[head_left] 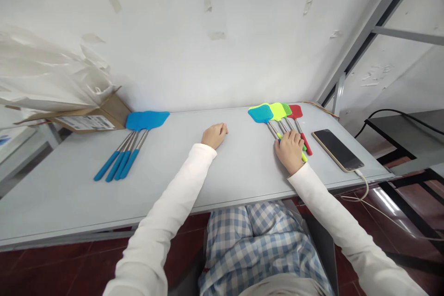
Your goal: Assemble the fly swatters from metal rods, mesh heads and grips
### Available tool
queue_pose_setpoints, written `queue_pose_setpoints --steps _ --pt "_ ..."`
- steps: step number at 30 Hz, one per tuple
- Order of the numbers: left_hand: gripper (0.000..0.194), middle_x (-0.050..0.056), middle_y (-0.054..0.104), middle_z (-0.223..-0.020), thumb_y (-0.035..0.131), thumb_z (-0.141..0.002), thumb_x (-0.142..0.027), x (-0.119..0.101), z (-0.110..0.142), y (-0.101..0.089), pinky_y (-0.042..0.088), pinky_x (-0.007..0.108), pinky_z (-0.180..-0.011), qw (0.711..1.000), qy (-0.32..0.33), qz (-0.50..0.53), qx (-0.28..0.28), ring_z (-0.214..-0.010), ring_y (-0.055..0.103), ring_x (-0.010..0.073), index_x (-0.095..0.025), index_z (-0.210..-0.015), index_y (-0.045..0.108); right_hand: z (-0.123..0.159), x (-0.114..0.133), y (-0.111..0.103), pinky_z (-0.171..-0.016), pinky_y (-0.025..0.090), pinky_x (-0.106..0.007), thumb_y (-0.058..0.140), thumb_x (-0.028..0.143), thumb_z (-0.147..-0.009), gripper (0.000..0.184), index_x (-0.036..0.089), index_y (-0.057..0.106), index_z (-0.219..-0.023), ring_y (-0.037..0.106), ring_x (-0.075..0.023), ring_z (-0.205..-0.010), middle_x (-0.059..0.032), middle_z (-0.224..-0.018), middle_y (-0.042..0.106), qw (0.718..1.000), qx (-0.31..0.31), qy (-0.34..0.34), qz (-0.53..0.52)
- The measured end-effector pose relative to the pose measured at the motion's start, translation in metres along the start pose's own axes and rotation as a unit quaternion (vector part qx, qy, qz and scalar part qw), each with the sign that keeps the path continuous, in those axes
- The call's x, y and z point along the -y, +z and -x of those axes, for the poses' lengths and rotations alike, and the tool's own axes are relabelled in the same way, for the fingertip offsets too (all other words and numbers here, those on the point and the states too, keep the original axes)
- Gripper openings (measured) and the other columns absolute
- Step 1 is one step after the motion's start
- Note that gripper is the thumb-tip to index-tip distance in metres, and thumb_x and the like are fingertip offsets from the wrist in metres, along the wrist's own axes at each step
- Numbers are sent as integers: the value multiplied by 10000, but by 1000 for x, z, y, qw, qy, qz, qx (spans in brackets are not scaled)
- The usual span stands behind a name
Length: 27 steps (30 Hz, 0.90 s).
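White sleeves [157, 212] are stretching forward. The right hand [289, 150] is lying over the handles of four multicolored fly swatters [275, 113], hiding part of them, its grip hard to tell. The left hand [215, 135] is resting curled on the gray tabletop [69, 194], well apart. Four blue fly swatters [145, 120] are lying toward the upper left; a smartphone [338, 150] is lying just beside the right hand's swatters.

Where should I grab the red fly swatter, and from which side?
Take the red fly swatter by its red handle, likely coming from above and the near side: the handle lies outermost in the bunch, angled toward you, with the phone close on its right and your right hand left of it.
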<state>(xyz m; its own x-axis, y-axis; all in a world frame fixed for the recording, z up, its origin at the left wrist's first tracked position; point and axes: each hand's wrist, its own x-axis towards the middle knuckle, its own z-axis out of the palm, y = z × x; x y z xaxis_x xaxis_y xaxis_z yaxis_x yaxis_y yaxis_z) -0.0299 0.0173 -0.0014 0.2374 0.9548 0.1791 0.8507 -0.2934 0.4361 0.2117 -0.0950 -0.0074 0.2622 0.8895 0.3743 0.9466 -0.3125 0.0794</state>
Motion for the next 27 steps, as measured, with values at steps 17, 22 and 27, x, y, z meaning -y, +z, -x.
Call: queue_pose_setpoints --steps 17,22,27 --pt "434 45 730 -958 278 -975 -354 0 0 0 446 301 -811 1000 6 -4 -1 -930 632 201 -235 -814 664 -12 -5 -7 -715 409 -368 413 245 -919 287 104 555 -1124 592 -297 -891 -209 -994 630 996 56 -19 -59" --pt "437 44 727 -974 271 -978 -354 1 0 0 444 313 -815 1000 4 -4 -1 -951 631 209 -238 -803 654 -18 -9 -8 -782 407 -375 461 279 -929 247 116 569 -1080 576 -298 -953 -194 -1009 625 995 62 -34 -65" --pt "461 135 705 -1033 243 -974 -324 7 -5 -8 432 377 -910 993 -39 -89 -61 -1050 602 265 -185 -873 670 -18 -8 -2 -787 394 -373 491 302 -918 262 91 558 -1058 541 -297 -948 -199 -1014 592 996 26 -38 -73"
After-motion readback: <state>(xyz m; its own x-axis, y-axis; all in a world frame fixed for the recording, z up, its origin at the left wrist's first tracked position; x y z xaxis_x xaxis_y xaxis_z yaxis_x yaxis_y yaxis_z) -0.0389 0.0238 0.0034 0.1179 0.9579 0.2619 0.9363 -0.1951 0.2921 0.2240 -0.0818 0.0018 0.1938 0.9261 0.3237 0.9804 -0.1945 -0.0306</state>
